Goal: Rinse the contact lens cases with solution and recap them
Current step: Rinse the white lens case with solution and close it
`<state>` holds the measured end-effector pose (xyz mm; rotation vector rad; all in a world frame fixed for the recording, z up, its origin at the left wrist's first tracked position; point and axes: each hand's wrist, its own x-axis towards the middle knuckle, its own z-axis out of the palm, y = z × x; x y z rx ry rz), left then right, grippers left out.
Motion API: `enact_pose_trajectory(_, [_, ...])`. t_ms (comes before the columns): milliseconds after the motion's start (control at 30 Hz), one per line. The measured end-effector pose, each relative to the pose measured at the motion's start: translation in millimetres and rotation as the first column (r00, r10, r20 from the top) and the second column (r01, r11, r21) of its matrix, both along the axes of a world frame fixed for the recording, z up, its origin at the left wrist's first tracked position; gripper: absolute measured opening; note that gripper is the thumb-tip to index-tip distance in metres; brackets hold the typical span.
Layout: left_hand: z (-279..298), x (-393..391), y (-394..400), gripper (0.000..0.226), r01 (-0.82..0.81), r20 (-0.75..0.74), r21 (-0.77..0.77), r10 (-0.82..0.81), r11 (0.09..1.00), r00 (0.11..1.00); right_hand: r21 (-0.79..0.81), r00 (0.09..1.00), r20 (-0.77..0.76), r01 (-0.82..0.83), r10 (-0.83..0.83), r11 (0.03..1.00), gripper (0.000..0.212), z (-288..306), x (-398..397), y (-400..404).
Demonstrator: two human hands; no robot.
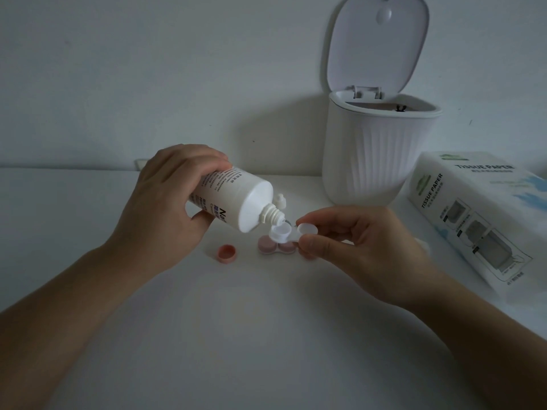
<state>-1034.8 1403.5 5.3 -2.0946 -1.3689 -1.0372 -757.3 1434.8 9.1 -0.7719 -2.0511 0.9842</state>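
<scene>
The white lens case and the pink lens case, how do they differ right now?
The white lens case is held above the table, pinched by the right hand, while the pink lens case lies on the table. The solution bottle, gripped by the left hand, tips its nozzle over the white case, not the pink one. They differ in colour. Both show open twin wells.
</scene>
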Motion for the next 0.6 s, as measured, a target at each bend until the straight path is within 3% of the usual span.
enact_pose_trajectory(600, [-0.8,-0.5,1.5,0.058,-0.003,-0.008,0.005,0.003,1.0,1.0,-0.002,0.999,0.025,0.022,-0.022,1.0,0.01,-0.2,0.1,0.3])
